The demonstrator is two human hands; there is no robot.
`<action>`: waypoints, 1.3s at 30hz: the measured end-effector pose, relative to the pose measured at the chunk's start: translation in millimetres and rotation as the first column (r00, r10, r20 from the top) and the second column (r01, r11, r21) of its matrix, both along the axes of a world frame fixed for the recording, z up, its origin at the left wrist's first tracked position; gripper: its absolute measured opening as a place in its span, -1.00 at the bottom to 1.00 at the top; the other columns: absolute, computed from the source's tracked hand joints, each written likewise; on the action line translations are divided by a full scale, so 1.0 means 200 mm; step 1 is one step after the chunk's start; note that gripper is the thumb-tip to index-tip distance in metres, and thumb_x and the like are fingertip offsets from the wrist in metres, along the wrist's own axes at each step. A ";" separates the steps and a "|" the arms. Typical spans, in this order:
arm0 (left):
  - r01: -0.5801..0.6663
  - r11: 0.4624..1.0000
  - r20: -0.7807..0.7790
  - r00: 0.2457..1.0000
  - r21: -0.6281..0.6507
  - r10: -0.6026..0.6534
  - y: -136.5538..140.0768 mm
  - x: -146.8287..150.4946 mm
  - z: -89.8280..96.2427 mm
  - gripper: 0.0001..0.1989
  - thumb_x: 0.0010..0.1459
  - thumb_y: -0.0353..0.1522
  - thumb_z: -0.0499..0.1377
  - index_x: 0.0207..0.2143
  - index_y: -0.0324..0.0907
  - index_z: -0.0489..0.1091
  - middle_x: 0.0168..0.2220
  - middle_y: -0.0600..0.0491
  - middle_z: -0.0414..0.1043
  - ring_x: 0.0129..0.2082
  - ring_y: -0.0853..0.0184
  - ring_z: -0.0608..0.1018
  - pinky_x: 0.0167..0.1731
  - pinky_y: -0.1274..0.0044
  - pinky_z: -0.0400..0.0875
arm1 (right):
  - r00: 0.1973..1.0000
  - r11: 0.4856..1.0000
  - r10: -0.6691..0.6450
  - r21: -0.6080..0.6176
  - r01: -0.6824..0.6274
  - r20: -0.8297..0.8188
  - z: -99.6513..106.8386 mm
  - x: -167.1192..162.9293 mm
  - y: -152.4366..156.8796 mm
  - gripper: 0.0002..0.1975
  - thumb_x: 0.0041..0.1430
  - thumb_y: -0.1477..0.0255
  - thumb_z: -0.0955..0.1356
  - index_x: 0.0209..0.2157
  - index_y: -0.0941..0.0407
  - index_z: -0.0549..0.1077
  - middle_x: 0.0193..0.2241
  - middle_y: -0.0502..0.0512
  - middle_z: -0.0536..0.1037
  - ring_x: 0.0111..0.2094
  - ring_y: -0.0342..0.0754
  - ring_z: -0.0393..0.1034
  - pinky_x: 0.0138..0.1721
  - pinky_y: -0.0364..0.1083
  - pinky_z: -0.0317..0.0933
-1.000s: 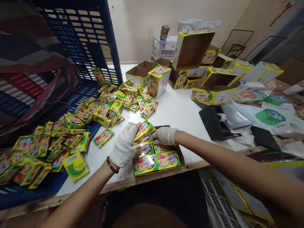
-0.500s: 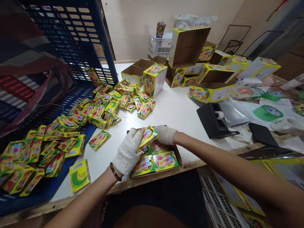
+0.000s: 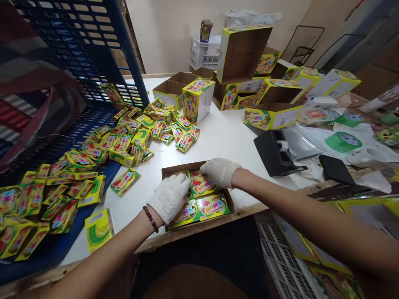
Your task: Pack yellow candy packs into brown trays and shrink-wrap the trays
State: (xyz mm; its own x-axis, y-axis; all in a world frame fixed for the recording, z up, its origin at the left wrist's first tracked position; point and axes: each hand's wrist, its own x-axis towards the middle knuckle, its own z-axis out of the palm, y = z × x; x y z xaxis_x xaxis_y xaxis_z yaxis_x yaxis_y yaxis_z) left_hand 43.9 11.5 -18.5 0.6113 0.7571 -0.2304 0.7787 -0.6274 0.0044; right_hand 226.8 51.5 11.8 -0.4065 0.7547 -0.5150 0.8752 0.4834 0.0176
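Note:
A shallow open carton (image 3: 232, 203) stands at the table's front edge, holding small yellow-green TWINS boxes laid flat. My left hand (image 3: 171, 195), in a white glove with bare fingertips and a beaded bracelet at the wrist, lies over the carton's left side. Its fingers stretch over the back-left box, which it partly hides. Over the back-right corner, my gloved right hand (image 3: 220, 171) has its fingers curled down onto the back-right TWINS box (image 3: 201, 187); its thumb is hidden. In front of that one, another TWINS box (image 3: 213, 206) lies flat and untouched.
Loose small boxes (image 3: 124, 141) spill from a tipped blue crate (image 3: 127, 54) at left. A single box (image 3: 125, 181) lies left of the carton. Display cartons (image 3: 246, 54) stand at the back. A black tape dispenser (image 3: 271, 153) and green tape rolls (image 3: 343, 141) sit right.
The small box held tilted in my left hand now lies flat in the carton. My left hand has lowered onto the boxes, and my right hand has come over the back-right one.

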 end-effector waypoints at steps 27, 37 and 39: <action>-0.038 0.997 0.080 0.996 0.067 0.032 -0.06 0.00 -0.03 -0.77 0.15 -0.32 0.11 -0.24 -0.29 0.46 -0.22 -0.18 0.48 -0.13 0.04 0.49 0.07 0.12 0.21 | 0.999 0.980 0.039 0.193 -0.041 0.018 -0.05 -0.11 -0.01 -0.77 0.30 0.55 0.21 -0.10 0.19 0.43 -0.18 0.28 0.54 -0.15 0.09 0.46 -0.18 -0.03 0.25; -0.029 0.997 0.108 0.994 0.073 0.021 -0.09 -0.05 -0.14 -0.67 0.21 -0.30 0.08 -0.12 -0.35 0.48 -0.14 -0.25 0.50 -0.06 0.03 0.49 0.18 0.14 0.08 | 0.998 0.947 -0.031 0.320 0.010 0.059 -0.20 -0.13 -0.10 -0.65 0.29 0.60 0.17 0.06 0.25 0.37 -0.11 0.38 0.45 -0.14 0.13 0.36 -0.20 0.03 0.25; -0.026 0.997 0.139 0.990 0.070 0.017 -0.08 -0.06 -0.13 -0.67 0.19 -0.31 0.10 -0.11 -0.36 0.47 -0.14 -0.25 0.50 -0.06 0.04 0.48 0.18 0.13 0.07 | 0.998 0.945 0.003 0.327 -0.023 0.063 -0.22 -0.13 -0.11 -0.61 0.29 0.60 0.16 0.12 0.28 0.32 -0.12 0.39 0.45 -0.13 0.14 0.34 -0.17 0.05 0.24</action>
